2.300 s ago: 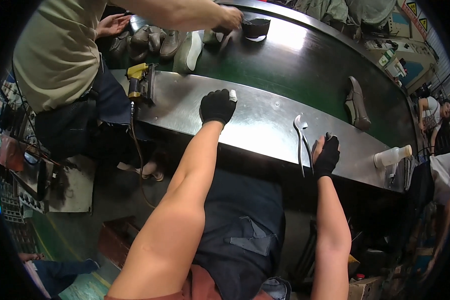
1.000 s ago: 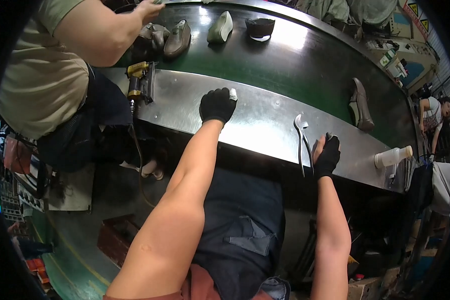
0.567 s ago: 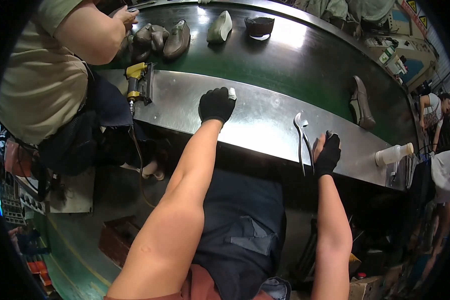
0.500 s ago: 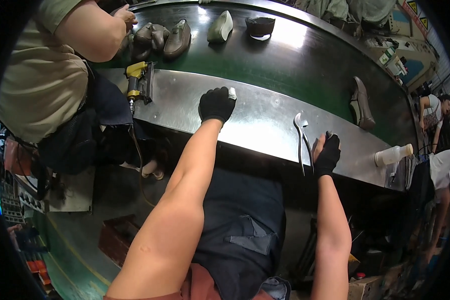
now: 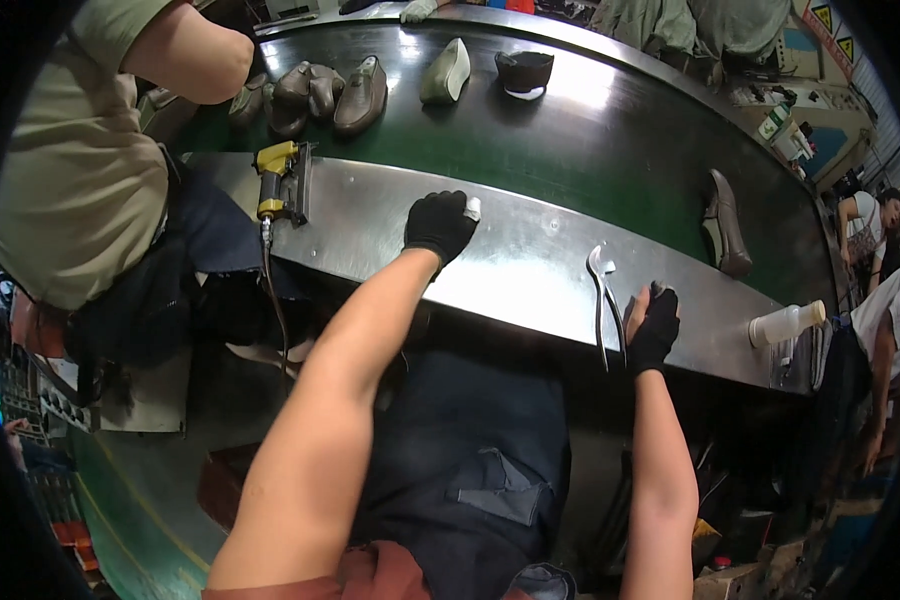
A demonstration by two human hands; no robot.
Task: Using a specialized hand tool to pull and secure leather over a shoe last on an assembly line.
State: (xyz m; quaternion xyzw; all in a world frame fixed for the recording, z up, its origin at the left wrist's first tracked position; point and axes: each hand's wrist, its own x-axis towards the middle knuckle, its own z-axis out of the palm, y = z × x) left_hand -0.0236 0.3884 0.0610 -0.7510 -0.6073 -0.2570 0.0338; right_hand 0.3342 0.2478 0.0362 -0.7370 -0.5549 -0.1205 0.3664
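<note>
My left hand (image 5: 440,225), in a black glove with a white wrap at the thumb, rests on the steel ledge (image 5: 515,228) with its fingers curled in. Nothing shows in it. Farther right, my right hand (image 5: 656,328), also black-gloved with the thumb bare, lies closed on the same ledge. Just left of it is a pair of steel pincers (image 5: 600,300), jaws pointing away from me and handles reaching over the near edge. The right thumb is close to one handle; whether they touch I cannot tell.
A yellow nail gun (image 5: 276,185) with a hose lies left, near a co-worker (image 5: 90,190). Brown shoes (image 5: 361,97), a pale shoe last (image 5: 446,72) and a dark shoe upper (image 5: 524,72) sit on the green belt (image 5: 560,150). At right are another shoe (image 5: 727,225) and a bottle (image 5: 788,322).
The view has tilted slightly, so the bench sits lower. Both my hands keep their places on the ledge. The co-worker's arm has shifted and their hand no longer shows; more far-side gloved hands appear.
</note>
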